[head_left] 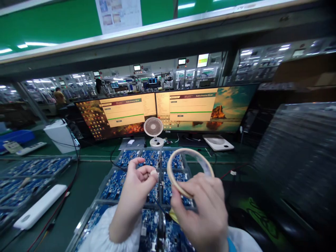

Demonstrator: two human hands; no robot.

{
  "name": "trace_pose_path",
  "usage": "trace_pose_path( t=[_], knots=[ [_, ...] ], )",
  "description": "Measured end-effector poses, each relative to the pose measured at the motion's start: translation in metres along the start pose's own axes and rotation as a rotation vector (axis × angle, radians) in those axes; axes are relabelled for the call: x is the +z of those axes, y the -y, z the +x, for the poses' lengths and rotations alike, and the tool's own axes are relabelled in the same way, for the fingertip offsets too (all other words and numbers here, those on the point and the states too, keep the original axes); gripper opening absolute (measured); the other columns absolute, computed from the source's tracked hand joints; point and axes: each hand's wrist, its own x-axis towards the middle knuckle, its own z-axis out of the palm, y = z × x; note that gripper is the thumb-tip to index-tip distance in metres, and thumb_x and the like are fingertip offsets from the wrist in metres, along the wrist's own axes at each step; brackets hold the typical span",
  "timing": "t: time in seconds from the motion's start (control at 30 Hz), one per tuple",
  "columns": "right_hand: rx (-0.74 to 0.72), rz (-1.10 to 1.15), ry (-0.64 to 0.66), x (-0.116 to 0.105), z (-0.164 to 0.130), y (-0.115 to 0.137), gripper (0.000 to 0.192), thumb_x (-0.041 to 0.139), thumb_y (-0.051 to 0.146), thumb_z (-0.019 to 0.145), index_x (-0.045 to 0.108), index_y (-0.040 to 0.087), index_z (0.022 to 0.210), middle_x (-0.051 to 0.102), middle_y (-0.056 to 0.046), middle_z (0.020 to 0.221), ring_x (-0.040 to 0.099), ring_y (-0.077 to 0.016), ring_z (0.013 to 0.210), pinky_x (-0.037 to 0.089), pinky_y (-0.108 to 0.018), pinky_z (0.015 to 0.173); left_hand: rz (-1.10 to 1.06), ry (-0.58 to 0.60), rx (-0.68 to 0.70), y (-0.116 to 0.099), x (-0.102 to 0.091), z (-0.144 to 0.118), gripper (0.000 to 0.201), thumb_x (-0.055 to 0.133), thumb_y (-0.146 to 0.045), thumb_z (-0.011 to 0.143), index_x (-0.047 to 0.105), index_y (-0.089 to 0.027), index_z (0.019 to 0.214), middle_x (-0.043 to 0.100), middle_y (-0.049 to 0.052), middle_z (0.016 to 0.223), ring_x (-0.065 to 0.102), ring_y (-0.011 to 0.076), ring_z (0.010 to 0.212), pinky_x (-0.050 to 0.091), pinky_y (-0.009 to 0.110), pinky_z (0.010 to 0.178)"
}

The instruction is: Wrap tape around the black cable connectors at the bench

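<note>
My right hand (pixel 202 206) grips a roll of cream-coloured masking tape (pixel 172 175), which is held upright with its open ring facing me. To its left, my left hand (pixel 140 187) is closed in a pinch. A small whitish piece (pixel 154 173) shows at its thumb and fingertips; it looks like a bit of tape, but I cannot be sure. Both hands are above a clear plastic tray (pixel 85 218) of blue circuit boards (pixel 114 185) set in compartments. A dark cable and something yellow (pixel 173 216) show beneath the right hand.
Two monitors (pixel 123 113) (pixel 194 110) stand behind the tray, with a small white fan (pixel 153 127) before them. More boards (pixel 39 166) and a long white device (pixel 40 206) lie left. A plastic-wrapped stack (pixel 299 157) rises at right. A shelf beam (pixel 157 42) crosses overhead.
</note>
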Motion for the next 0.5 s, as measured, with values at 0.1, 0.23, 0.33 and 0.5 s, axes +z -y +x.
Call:
trace_pose_path(
  t=[0.1, 0.23, 0.33, 0.5],
  knots=[
    [0.125, 0.001, 0.013, -0.004, 0.001, -0.011, 0.018, 0.06, 0.014, 0.086, 0.058, 0.018, 0.104, 0.058, -0.005, 0.082, 0.053, -0.0205, 0.078, 0.046, -0.035, 0.072, 0.058, 0.062, 0.007, -0.005, -0.005, 0.0, 0.04, 0.068, -0.021, 0.079, 0.041, -0.022, 0.108, 0.061, -0.007, 0.069, 0.056, 0.0105, 0.064, 0.043, 0.022, 0.063],
    [0.486, 0.325, 0.183, 0.0, -0.004, -0.028, 0.027, 0.048, 0.023, 0.093, 0.048, 0.023, 0.12, 0.056, -0.004, 0.086, 0.059, -0.0181, 0.07, 0.051, -0.029, 0.058, 0.201, 0.103, 0.126, -0.006, -0.011, -0.004, 0.024, 0.056, -0.023, 0.089, 0.049, -0.022, 0.112, 0.064, 0.002, 0.089, 0.062, 0.016, 0.087, 0.048, 0.031, 0.082],
    [0.608, 0.615, 0.332, 0.007, -0.008, -0.031, 0.025, 0.041, 0.023, 0.096, 0.044, 0.023, 0.12, 0.061, -0.003, 0.084, 0.061, -0.0164, 0.066, 0.053, -0.028, 0.058, 0.458, 0.031, 0.305, -0.001, -0.011, -0.009, 0.027, 0.054, -0.024, 0.091, 0.056, -0.026, 0.117, 0.052, 0.008, 0.129, 0.049, 0.0241, 0.124, 0.039, 0.042, 0.104],
    [0.571, 0.542, 0.344, 0.013, -0.014, -0.024, 0.027, 0.04, 0.021, 0.096, 0.045, 0.024, 0.122, 0.063, -0.007, 0.098, 0.065, -0.0199, 0.085, 0.055, -0.032, 0.072, 0.559, -0.074, 0.446, 0.006, 0.0, -0.015, 0.039, 0.057, -0.02, 0.089, 0.051, -0.034, 0.125, 0.031, 0.004, 0.147, 0.053, 0.0252, 0.124, 0.039, 0.044, 0.108]
  ],
)
